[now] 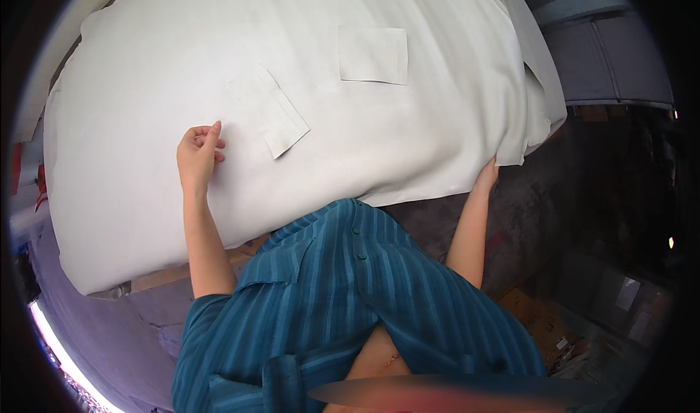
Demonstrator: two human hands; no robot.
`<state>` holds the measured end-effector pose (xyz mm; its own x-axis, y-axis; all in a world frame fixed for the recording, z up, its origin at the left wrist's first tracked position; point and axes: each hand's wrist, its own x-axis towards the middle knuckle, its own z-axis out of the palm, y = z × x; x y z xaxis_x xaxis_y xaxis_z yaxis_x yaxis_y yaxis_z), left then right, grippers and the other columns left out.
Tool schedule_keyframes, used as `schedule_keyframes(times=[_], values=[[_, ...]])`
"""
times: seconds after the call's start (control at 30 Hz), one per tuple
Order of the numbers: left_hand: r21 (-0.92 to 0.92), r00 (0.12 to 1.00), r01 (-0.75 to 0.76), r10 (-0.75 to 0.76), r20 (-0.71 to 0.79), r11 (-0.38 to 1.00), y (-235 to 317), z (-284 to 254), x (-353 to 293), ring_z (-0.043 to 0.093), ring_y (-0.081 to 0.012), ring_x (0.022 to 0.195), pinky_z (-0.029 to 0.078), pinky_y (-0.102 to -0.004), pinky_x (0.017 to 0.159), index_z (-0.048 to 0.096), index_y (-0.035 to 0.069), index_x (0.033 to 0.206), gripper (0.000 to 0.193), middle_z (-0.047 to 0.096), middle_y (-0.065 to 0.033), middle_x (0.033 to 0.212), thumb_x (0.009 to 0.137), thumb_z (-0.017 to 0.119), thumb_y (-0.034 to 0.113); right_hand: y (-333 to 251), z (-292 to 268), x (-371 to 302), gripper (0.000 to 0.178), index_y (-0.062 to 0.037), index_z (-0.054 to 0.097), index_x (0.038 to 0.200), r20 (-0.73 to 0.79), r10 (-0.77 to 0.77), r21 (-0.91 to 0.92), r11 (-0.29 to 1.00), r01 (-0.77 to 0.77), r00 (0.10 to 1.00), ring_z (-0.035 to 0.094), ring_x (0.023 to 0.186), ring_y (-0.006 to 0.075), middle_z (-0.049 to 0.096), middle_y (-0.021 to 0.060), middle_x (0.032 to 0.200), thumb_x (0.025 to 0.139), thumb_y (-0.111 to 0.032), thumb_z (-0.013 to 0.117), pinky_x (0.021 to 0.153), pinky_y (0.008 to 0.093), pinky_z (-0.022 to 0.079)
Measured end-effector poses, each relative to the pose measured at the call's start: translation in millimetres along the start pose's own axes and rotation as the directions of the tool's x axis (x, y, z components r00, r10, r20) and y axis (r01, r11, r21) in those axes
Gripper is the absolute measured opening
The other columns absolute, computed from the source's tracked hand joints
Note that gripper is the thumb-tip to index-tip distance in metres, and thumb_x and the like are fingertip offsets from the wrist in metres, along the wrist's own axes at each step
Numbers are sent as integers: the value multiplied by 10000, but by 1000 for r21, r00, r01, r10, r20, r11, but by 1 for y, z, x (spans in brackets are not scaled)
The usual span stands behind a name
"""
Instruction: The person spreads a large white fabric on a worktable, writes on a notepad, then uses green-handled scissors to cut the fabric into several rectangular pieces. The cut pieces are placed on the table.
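Observation:
A large off-white, leather-like sheet (146, 78) covers the broad surface in front of me and drapes over its near edge. My left hand (199, 148) is above its left-middle part, fingers loosely curled and apart, with nothing visible in them. On the right, my right hand (489, 174) grips the sheet's hanging near edge; most of its fingers are hidden by the material. To the right of my left hand lies a slanted pale rectangular piece (281, 118). Farther back is a squarish pale piece (373, 56), flat on the sheet.
Folds run through the sheet's right side, where layers overlap at the edge. A grey panelled surface (605, 59) stands beyond at far right. Cardboard (536, 318) lies low on the dark right side. Something red (41, 187) shows past the sheet's left edge.

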<state>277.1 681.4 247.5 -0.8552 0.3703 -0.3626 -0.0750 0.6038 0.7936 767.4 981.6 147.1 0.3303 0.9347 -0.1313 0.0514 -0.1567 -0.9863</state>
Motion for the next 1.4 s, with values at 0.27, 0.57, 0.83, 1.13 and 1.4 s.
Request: schedule_keyframes(times=[0.27, 0.57, 0.83, 1.13, 1.4], values=[[453, 977, -200, 212, 25, 868, 15, 54, -13, 615, -115, 649, 487, -270, 603, 649, 23, 1012, 530, 630, -22, 721, 759, 835, 451, -93, -31, -15, 520, 19, 516, 1367, 409, 162, 336, 888, -313, 898, 606, 1183, 257, 589, 123, 1355, 1015, -361, 559, 1022, 383, 493], [-604, 820, 61, 305, 484, 794, 65, 127, -23, 640, -150, 912, 502, -304, 764, 532, 19, 1175, 342, 678, -111, 1027, 924, 683, 195, -80, 116, -137, 193, -78, 671, 1008, 862, 159, 232, 721, -653, 481, 573, 654, 106, 672, 4, 827, 1003, -263, 615, 557, 260, 427], [-783, 789, 202, 376, 485, 588, 82, 220, -42, 615, -198, 1154, 483, -375, 1015, 493, -3, 1299, 303, 601, -121, 1299, 1027, 502, 128, -66, 133, -151, 192, -82, 643, 1084, 842, 212, 126, 817, -562, 496, 598, 693, 91, 664, -2, 861, 1010, -252, 593, 582, 252, 470], [-509, 355, 763, 401, 845, 398, 84, 226, -35, 654, -236, 1044, 551, -376, 902, 499, -12, 1252, 332, 631, -160, 1191, 1003, 525, 206, -72, 146, -160, 237, 15, 617, 1113, 794, 195, 28, 934, -355, 575, 634, 637, 169, 678, 94, 853, 992, -188, 619, 584, 276, 517], [-513, 306, 681, 432, 848, 523, 73, 238, -21, 666, -217, 1005, 609, -355, 798, 486, -22, 1254, 363, 626, -171, 1171, 933, 622, 79, -72, 150, -164, 278, 46, 583, 1181, 774, 166, 8, 963, -271, 611, 652, 702, 206, 665, 126, 921, 993, -157, 617, 600, 295, 533]])
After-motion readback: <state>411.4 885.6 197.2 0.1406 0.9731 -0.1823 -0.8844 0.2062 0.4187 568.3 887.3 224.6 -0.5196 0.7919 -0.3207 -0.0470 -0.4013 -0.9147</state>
